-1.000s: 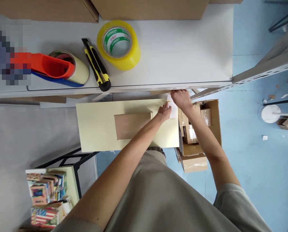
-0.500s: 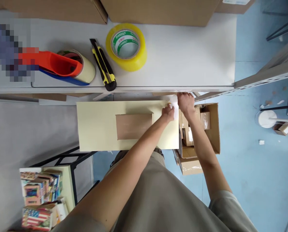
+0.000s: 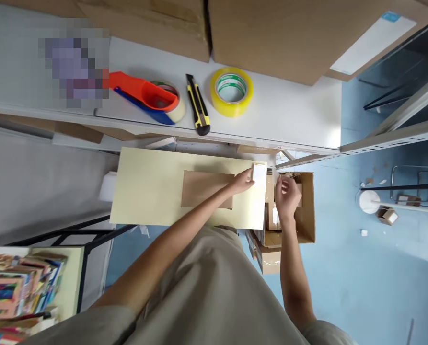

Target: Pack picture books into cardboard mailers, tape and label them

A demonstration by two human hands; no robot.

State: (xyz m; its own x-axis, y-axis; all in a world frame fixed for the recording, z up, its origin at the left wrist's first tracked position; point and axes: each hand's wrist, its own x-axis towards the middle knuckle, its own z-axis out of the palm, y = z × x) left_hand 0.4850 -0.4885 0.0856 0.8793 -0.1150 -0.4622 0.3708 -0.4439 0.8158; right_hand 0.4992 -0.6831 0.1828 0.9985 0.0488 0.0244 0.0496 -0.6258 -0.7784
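My left hand (image 3: 243, 181) pinches a small white label (image 3: 259, 173) by its left edge, over the right end of a pale yellow board (image 3: 149, 191). On that board lies a flat brown cardboard box (image 3: 202, 188), just left of the hand. Away from the label, my right hand (image 3: 287, 195) hovers over an open carton (image 3: 307, 206) on the floor, fingers loosely curled with nothing seen in them.
On the white shelf (image 3: 289, 115) above lie a yellow tape roll (image 3: 231, 91), a yellow-black utility knife (image 3: 198, 104) and an orange tape dispenser (image 3: 147, 96). Large cartons (image 3: 271, 33) stand behind them. A stack of colourful boxes (image 3: 16, 287) sits at the lower left. The floor (image 3: 372, 278) is blue.
My right hand has let go near the shelf edge and dropped back toward the open carton. The label now stays with my left hand. The camera view has pulled back and tilted.
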